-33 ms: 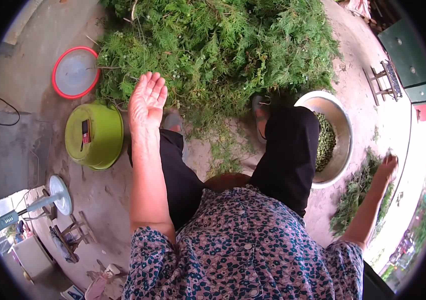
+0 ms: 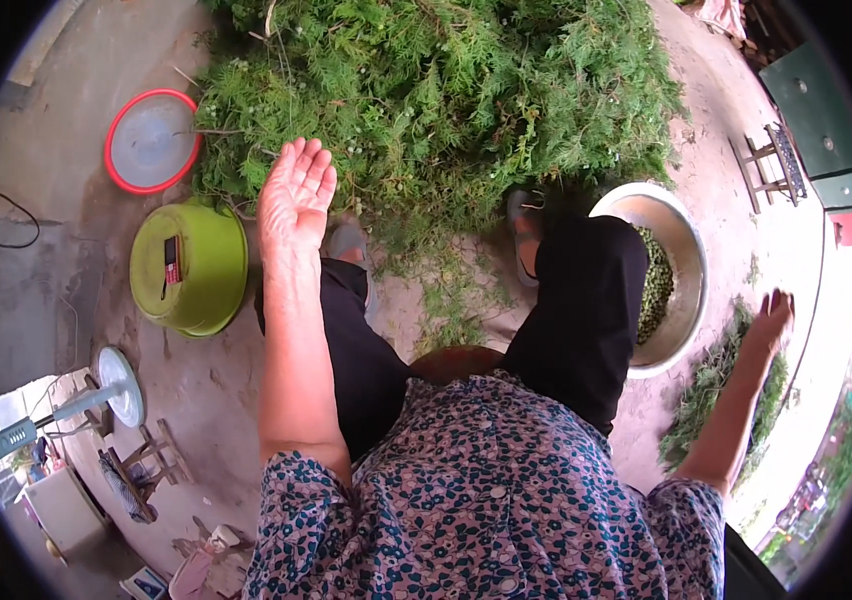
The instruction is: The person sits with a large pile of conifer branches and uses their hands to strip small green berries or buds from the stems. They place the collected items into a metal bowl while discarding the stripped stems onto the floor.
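My left hand [image 2: 296, 200] is raised palm up with its fingers stretched out and nothing in it. It appears in front of the near left edge of a big heap of green conifer branches [image 2: 446, 110]. Far out to the right, my right hand [image 2: 770, 322] is also empty, its fingers extended and somewhat apart. Below that hand, a smaller pile of cut green sprigs [image 2: 706, 400] lies on the floor. A wide metal basin [image 2: 686, 290] stands beside my right knee, holding many small green cones or berries [image 2: 656, 290]; my knee hides part of it.
An upturned lime-green tub [image 2: 216, 270] with a mobile phone [image 2: 172, 262] on it stands at left, near a red-rimmed round sieve or basin [image 2: 111, 150]. A fan [image 2: 121, 388] and small stool [image 2: 141, 470] are lower left. Another stool [image 2: 774, 165] and green cabinet [image 2: 816, 110] are upper right.
My right hand has lifted slightly, and its fingers have straightened from a more curled pose. The left hand stays raised, almost unmoved.
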Motion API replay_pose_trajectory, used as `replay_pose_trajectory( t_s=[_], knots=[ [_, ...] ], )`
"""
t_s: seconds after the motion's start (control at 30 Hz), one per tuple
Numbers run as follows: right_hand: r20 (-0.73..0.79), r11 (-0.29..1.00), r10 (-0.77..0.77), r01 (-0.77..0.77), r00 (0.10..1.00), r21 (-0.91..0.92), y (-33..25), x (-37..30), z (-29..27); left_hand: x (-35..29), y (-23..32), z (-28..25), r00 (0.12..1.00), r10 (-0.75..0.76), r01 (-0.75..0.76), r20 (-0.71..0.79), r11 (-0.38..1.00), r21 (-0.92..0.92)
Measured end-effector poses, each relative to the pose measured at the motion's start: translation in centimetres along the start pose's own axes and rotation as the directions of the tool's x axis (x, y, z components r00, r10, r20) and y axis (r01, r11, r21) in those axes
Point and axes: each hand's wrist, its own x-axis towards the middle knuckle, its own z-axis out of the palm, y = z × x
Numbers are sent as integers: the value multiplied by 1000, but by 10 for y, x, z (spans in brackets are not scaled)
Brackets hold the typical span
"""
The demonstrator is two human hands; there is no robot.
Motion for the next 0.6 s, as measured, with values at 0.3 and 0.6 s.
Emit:
replay_pose_trajectory(
  t_s=[0.3,0.6],
  knots=[
    [856,869,97,-462,508,176,-82,-247,289,62,10,-8,996,-25,17,-89,996,-87],
    [984,874,142,480,-111,-72,21,-405,428,80,29,-4,993,35,-38,-116,999,-20]
  ],
)
